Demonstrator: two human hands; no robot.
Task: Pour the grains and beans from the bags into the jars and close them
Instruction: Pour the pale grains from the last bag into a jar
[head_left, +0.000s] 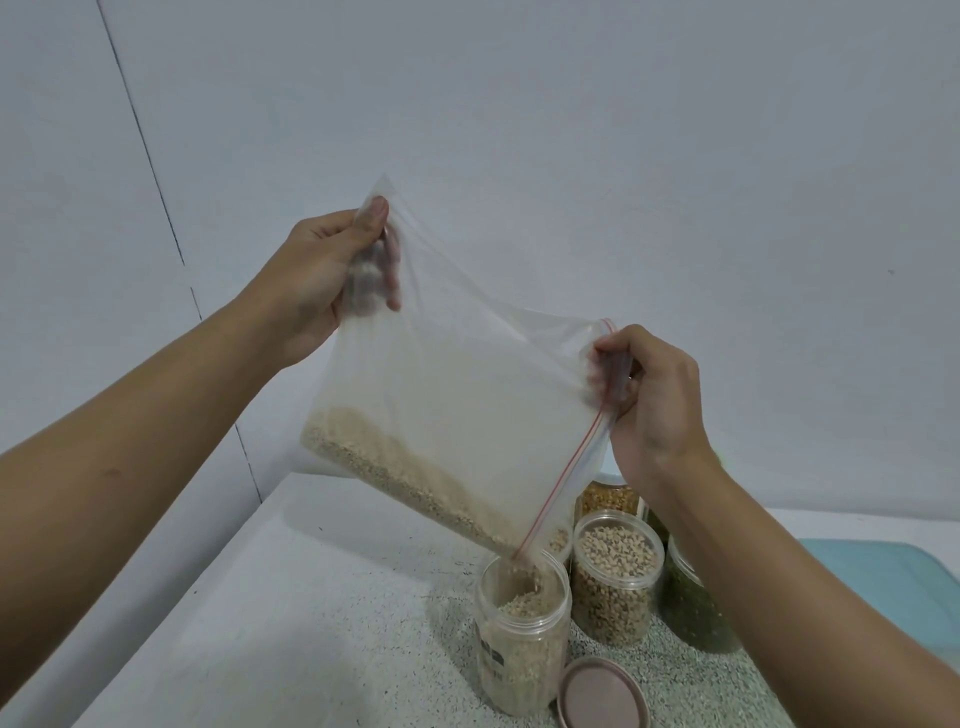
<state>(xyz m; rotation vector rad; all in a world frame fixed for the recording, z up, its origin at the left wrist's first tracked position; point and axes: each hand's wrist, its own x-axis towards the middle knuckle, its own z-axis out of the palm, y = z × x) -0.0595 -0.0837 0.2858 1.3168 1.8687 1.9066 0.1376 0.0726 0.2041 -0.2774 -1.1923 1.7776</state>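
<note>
A clear bag is held tilted between both hands: its far corner is pinched by the left hand, its zipper edge by the right hand, and its low corner is set over the open jar.

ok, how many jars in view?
4. Open jar under the bag, pale-bean jar right of it, yellow-grain jar behind that, green-filled jar beside the right arm. Others may be hidden behind bag or arm.
</note>
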